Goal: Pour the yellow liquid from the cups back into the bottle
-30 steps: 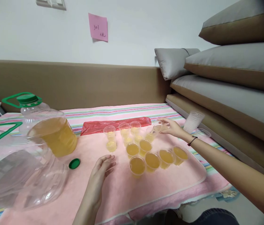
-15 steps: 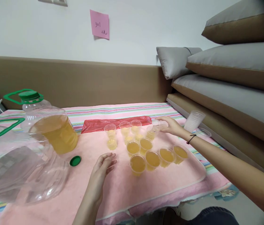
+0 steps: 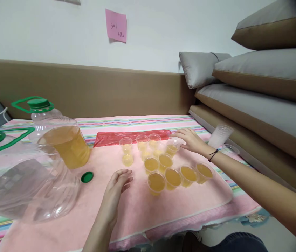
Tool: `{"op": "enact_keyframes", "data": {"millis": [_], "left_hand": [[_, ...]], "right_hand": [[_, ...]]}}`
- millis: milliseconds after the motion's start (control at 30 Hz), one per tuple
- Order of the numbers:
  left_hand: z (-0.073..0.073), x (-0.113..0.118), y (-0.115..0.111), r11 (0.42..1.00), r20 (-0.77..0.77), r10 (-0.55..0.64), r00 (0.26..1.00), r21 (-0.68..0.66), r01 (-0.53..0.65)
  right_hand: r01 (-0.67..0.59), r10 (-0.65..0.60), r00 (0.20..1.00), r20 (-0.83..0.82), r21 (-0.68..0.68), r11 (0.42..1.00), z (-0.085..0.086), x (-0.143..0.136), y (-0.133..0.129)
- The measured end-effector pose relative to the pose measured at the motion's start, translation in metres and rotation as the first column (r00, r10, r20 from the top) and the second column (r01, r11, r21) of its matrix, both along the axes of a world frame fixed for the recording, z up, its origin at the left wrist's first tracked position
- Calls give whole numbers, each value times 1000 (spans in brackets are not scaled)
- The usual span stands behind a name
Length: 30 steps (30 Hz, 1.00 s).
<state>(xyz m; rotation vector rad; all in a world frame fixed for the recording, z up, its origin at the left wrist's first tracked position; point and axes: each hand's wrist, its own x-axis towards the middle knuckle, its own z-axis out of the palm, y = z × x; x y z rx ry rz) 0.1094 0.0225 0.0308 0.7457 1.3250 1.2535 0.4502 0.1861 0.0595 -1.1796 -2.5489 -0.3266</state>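
We see jugs at frame left, cap beside; centre, cups on mat, plastic strip behind; cushions right.

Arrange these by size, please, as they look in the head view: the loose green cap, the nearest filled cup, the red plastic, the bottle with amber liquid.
Largest to smallest:
1. Bottle with amber liquid
2. Red plastic, long but low
3. Nearest filled cup
4. Loose green cap
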Motion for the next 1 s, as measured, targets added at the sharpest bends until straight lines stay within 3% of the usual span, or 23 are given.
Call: {"op": "enact_keyframes", "data": {"millis": [233,1000], "left_hand": [[3,0,-2,1000,5,-6,1000,9,6],[3,3,-3,1000,-3,5,1000,14,-5]], "right_hand": [[-120,82,972,218,163,979,1,-4,-3],[-41,19,989,148,148,988,-6,24,-22]]}}
